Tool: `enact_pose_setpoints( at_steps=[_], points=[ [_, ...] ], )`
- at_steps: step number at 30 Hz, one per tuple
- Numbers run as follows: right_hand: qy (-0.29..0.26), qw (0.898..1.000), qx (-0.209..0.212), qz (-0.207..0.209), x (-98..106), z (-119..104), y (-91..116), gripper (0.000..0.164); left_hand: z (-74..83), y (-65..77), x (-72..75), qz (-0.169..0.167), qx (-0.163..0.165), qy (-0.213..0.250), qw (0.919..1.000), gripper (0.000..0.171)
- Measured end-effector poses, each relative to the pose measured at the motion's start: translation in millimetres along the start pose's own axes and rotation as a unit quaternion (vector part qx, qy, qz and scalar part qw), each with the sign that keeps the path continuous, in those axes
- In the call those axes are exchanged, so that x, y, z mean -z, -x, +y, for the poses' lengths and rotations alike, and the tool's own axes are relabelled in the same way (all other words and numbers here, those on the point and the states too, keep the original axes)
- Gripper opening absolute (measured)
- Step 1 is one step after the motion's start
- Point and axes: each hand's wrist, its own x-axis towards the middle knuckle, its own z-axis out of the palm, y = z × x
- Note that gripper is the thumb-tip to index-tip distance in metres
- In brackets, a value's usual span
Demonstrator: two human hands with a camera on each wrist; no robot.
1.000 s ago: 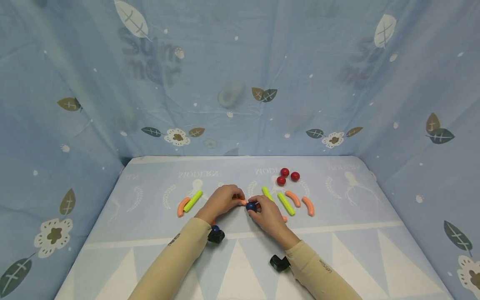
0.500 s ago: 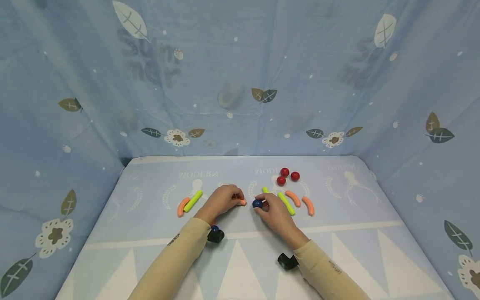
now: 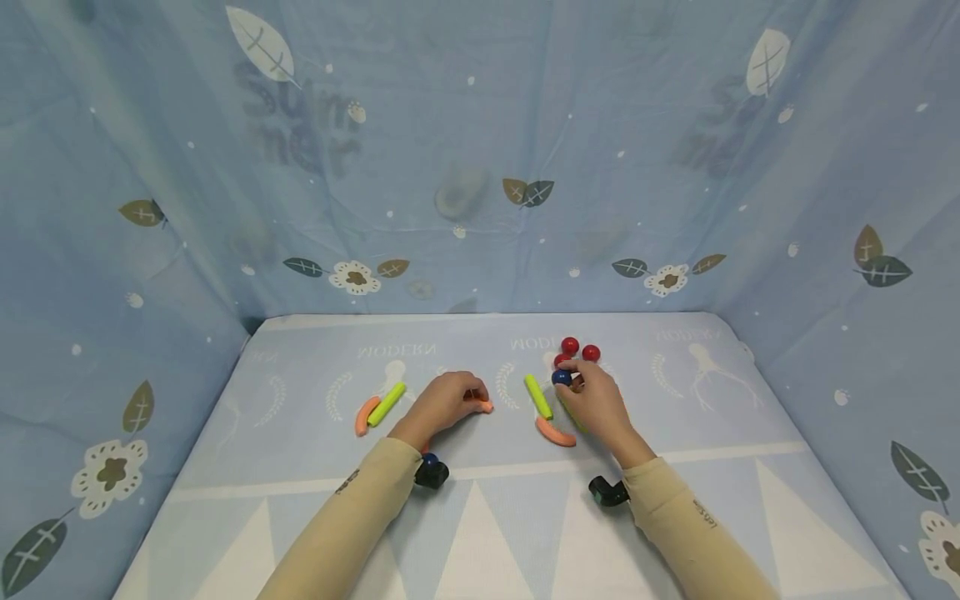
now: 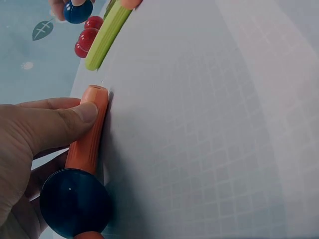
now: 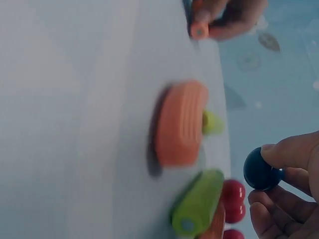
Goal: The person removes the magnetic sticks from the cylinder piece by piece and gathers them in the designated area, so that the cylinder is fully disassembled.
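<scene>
My left hand (image 3: 444,406) pinches an orange ribbed stick (image 4: 88,137) between thumb and fingers, low over the table. One end of that stick meets a dark blue ball (image 4: 75,201), with a bit of another orange piece showing below the ball. Further right, my right hand (image 3: 600,406) pinches a second blue ball (image 5: 260,169) with thumb and fingertips. In the head view this ball appears just in front of three red balls (image 3: 570,345), one partly covered by the fingers. Under the right hand, a green stick is mostly hidden.
A green stick (image 3: 537,396) and a curved orange stick (image 3: 555,433) lie between the hands. Another green stick (image 3: 387,404) lies beside a curved orange stick (image 3: 365,415) on the left. A patterned blue curtain (image 3: 480,167) encloses the table's back and sides.
My right hand has carried its blue ball away from the orange stick's tip, rightward and back toward the red balls. It uncovers a curved orange stick. My left hand stays in place.
</scene>
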Motion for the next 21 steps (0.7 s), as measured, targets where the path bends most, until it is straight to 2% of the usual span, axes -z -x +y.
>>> enact_pose_setpoints(
  at_steps=[9, 21],
  points=[
    [-0.006, 0.998, -0.066, 0.002, 14, 28, -19, 0.04, -0.2, 2.0, -2.7, 0.003, 0.0, -0.002, 1.0, 0.013],
    [0.011, 0.998, -0.068, -0.01, 8, 45, -27, 0.038, -1.0, 3.4, -6.0, 0.01, -0.003, -0.006, 0.9999, 0.013]
  ],
)
